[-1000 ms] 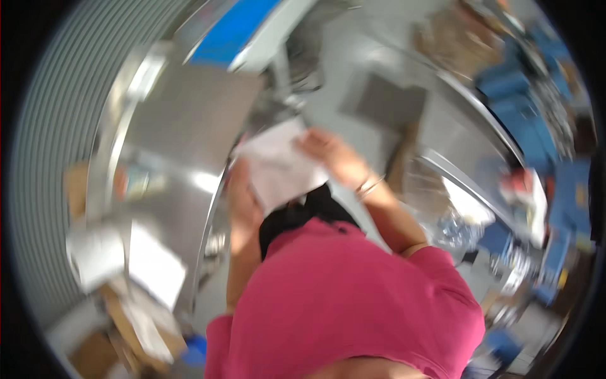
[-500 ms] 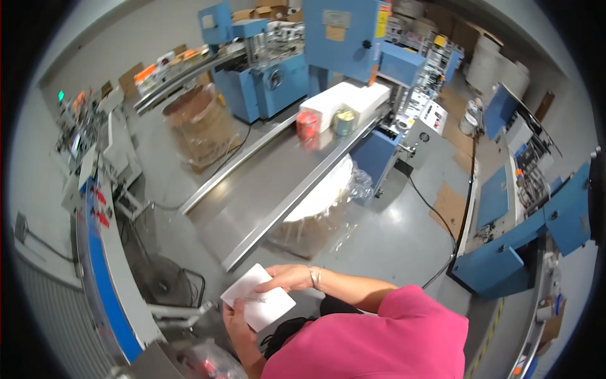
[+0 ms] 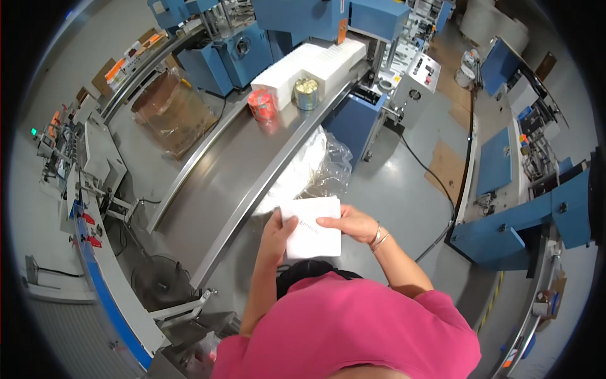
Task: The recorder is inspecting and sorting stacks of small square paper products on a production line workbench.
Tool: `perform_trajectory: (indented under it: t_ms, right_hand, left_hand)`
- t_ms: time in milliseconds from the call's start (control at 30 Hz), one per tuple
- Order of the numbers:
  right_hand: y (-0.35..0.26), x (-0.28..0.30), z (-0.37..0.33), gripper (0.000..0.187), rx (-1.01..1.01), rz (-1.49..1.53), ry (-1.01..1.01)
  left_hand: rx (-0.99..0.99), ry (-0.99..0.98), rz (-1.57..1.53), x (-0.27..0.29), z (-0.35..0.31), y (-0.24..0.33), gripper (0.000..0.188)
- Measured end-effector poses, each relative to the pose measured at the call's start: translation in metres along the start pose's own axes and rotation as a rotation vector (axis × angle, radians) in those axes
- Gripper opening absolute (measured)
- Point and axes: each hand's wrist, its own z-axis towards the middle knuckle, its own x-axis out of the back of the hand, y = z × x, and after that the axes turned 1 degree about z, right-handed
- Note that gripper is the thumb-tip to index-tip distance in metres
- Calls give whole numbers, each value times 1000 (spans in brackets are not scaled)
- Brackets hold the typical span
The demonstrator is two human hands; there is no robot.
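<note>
A square white stack of folded paper (image 3: 315, 245), napkin-like, with small dark print on its top, is held in front of my pink shirt. My left hand (image 3: 274, 239) grips its left edge, thumb on top. On the opposite side my right hand (image 3: 356, 224) holds the right edge, with its thumb also lying on the upper face. The fingers beneath the stack are hidden. Bracelets circle my right wrist.
A steel table (image 3: 233, 148) slopes away ahead, bearing a long row of white paper (image 3: 287, 71), a red roll (image 3: 262, 104) and a yellowish-topped can-shaped roll (image 3: 306, 93). Blue machines (image 3: 353, 129) stand beyond. A plastic-lined carton (image 3: 173, 114) is at left; a black cable (image 3: 432, 170) crosses the floor.
The white stack has moved right and forward and is now turned nearly square to me. My right hand has shifted to its right edge, my left hand to its left edge.
</note>
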Motion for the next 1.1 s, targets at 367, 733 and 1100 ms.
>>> perform_trajectory:
  t_ms: [367,733,1100]
  right_hand:
    - [-63,46,21,35,144,149,221]
    - [-101,60,83,34,243,-177,376]
    - [-159,92,131,34,735,-1041,76]
  left_hand:
    - [128,-242,67,-31,90,43,43]
    - [142,-312,92,2,164,62,39]
    - [-483,111,516,-4,238,49,29]
